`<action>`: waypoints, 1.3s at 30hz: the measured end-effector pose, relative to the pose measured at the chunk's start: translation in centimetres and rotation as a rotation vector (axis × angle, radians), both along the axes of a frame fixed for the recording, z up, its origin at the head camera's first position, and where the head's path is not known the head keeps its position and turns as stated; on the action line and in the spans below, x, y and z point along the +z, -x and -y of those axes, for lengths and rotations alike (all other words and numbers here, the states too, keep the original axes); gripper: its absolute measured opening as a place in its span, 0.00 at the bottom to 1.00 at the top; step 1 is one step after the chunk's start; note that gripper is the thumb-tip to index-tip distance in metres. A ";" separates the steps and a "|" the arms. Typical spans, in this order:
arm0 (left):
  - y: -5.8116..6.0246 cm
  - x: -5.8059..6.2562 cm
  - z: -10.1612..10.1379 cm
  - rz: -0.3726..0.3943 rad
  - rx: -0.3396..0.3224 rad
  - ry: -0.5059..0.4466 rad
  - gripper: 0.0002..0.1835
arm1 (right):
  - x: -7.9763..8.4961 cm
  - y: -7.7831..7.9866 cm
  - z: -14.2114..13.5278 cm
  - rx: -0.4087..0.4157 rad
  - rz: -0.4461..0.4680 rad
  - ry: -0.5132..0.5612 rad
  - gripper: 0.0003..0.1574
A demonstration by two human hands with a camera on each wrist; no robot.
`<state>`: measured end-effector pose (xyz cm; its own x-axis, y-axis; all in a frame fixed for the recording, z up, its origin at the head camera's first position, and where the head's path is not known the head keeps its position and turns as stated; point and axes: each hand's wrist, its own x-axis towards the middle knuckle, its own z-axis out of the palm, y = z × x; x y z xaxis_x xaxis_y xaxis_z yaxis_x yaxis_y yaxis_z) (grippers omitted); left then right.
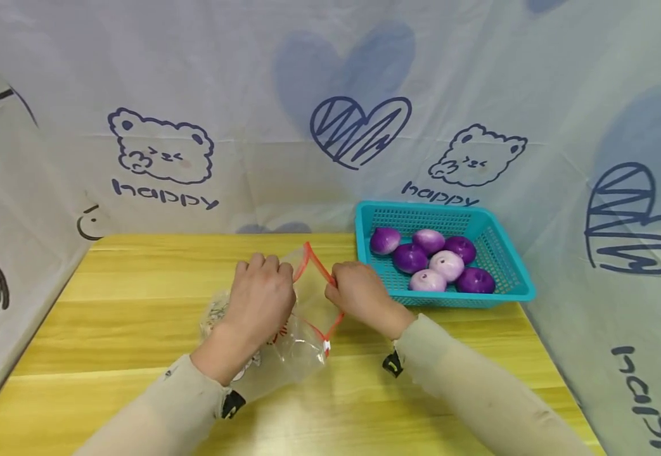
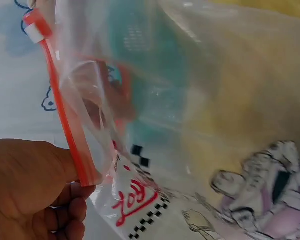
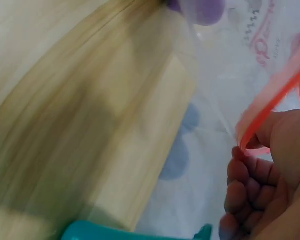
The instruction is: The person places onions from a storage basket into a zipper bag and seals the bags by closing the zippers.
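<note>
Bag (image 1: 301,354) is over table (image 1: 79,380) near basket (image 1: 509,292), rim (image 2: 68,120) pinched by L hand (image 1: 262,297) + R hand (image 1: 364,296). Film looks thin: hard tugging could prob. tear it; if either pinch slips, it may flop closed.

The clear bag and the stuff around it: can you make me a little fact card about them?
Clear bag: orange-red zip edge, mouth held open
Left hand: pinches the zip edge
Right hand: pinches the other side
Basket: turquoise, back right of the table
Onions: seven in the basket, four dark purple, three paler
Backdrop: pale, with hearts and bears
</note>
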<state>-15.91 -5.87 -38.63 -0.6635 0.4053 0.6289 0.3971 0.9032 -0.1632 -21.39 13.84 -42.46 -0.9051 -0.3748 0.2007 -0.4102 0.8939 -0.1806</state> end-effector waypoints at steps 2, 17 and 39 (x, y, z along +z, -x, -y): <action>0.2 -0.4 0.4 0.030 0.020 -0.013 0.13 | -0.4 0.0 -0.2 -0.010 -0.057 -0.061 0.14; 0.7 -0.6 0.2 -0.075 -0.050 -0.081 0.15 | -1.2 0.3 -0.6 -0.046 -0.094 -0.035 0.10; 1.0 -0.6 0.1 -0.006 -0.091 -0.158 0.15 | 3.5 8.3 -8.8 -0.057 -0.333 -0.256 0.18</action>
